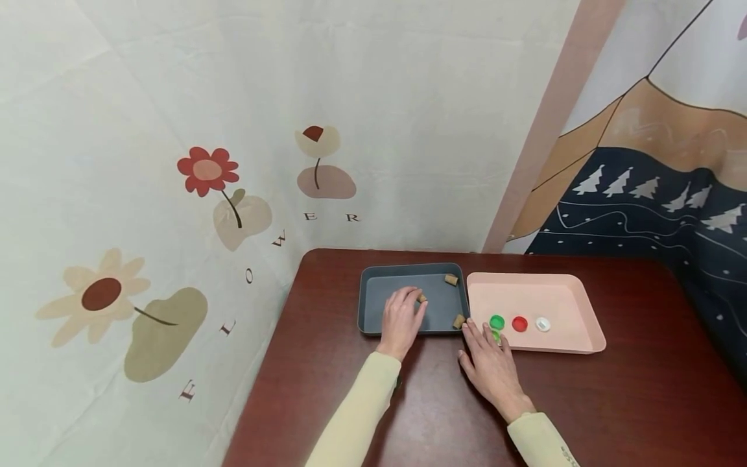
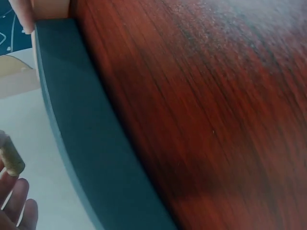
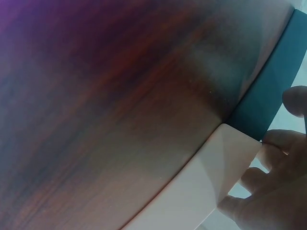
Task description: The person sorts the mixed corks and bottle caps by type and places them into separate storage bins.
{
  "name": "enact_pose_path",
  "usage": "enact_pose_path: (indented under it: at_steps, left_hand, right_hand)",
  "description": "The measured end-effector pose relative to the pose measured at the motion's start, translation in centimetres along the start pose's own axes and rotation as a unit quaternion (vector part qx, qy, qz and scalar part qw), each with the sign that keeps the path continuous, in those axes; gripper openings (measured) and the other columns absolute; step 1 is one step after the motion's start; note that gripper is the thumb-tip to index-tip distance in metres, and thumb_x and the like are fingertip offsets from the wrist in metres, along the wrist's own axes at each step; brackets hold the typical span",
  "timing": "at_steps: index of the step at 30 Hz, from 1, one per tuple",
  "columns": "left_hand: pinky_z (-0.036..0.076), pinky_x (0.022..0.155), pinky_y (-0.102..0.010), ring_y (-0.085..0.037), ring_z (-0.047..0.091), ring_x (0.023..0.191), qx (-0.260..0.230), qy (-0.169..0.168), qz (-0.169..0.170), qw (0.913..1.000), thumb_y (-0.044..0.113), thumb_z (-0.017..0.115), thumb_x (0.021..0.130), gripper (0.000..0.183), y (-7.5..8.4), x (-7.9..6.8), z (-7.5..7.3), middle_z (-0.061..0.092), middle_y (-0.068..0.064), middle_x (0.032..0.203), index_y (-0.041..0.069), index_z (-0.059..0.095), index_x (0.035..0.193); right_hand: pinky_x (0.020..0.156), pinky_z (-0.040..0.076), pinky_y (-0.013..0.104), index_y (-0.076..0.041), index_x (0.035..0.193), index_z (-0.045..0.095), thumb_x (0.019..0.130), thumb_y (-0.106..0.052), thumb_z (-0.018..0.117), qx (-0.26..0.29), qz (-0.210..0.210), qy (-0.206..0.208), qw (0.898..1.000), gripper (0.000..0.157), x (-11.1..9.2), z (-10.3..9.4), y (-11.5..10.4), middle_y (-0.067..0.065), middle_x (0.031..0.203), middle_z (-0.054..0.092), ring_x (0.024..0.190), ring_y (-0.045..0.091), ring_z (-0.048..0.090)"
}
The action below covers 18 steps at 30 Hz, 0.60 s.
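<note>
My left hand [image 1: 401, 322] reaches over the near rim of the dark grey tray [image 1: 373, 292] and pinches a cork [image 1: 422, 298]. This cork [image 2: 13, 160] also shows at the fingertips in the left wrist view, raised above the tray wall. Two other corks lie in the same tray, one at the far right corner [image 1: 451, 279] and one at the near right corner [image 1: 459, 322]. My right hand [image 1: 495, 371] rests its extended fingers at the near left rim of the pink tray [image 1: 574, 301], partly covering a green cap [image 1: 496, 336] inside.
In the pink tray sit another green cap [image 1: 497, 322], a red cap [image 1: 520, 323] and a white cap [image 1: 543, 324]. Both trays stand side by side on a dark wooden table [image 1: 432, 402]. Printed curtains [image 1: 408, 162] hang right behind it.
</note>
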State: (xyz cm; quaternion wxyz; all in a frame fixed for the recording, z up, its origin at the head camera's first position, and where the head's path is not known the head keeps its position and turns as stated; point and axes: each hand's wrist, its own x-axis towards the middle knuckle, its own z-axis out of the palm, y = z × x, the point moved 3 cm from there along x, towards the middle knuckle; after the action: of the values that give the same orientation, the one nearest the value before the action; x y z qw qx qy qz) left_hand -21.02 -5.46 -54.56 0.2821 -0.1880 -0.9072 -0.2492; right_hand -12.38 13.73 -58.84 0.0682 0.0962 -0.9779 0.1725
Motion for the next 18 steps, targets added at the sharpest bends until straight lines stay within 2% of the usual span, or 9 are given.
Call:
enact_pose_path:
  at_steps: [6, 11, 18]
  left_hand:
    - [0.056, 0.085, -0.040, -0.021, 0.070, 0.100, 0.051, -0.054, -0.030, 0.9968, 0.021, 0.085, 0.087, 0.020, -0.3, 0.2, 1.1, 0.074, -0.003, 0.109, 0.012, 0.080, 0.104]
    - [0.053, 0.092, -0.043, -0.021, 0.070, 0.102, 0.100, -0.106, -0.057, 0.9877, 0.027, 0.083, 0.089, 0.017, -0.7, 0.1, 2.1, 0.075, -0.001, 0.110, 0.017, 0.080, 0.102]
    - [0.049, 0.098, -0.049, -0.023, 0.069, 0.104, 0.114, -0.167, -0.090, 0.9753, 0.030, 0.079, 0.093, 0.019, -1.1, -0.5, 3.0, 0.074, 0.000, 0.112, 0.019, 0.079, 0.108]
  right_hand:
    - [0.112, 0.030, 0.071, -0.001, 0.149, 0.054, 0.097, -0.029, 0.071, 0.004, -0.004, 0.001, 1.000, 0.061, 0.0, 0.0, -0.3, 0.015, 0.157, 0.048, 0.143, 0.045, 0.044]
    - [0.111, 0.031, 0.070, -0.001, 0.148, 0.055, 0.097, -0.028, 0.072, 0.005, -0.011, 0.006, 1.000, 0.061, 0.1, 0.1, -0.6, 0.015, 0.157, 0.049, 0.142, 0.045, 0.045]
    - [0.111, 0.032, 0.070, -0.002, 0.148, 0.055, 0.097, -0.028, 0.072, 0.002, -0.016, 0.006, 1.000, 0.061, 0.2, 0.2, -0.8, 0.015, 0.156, 0.049, 0.142, 0.045, 0.045]
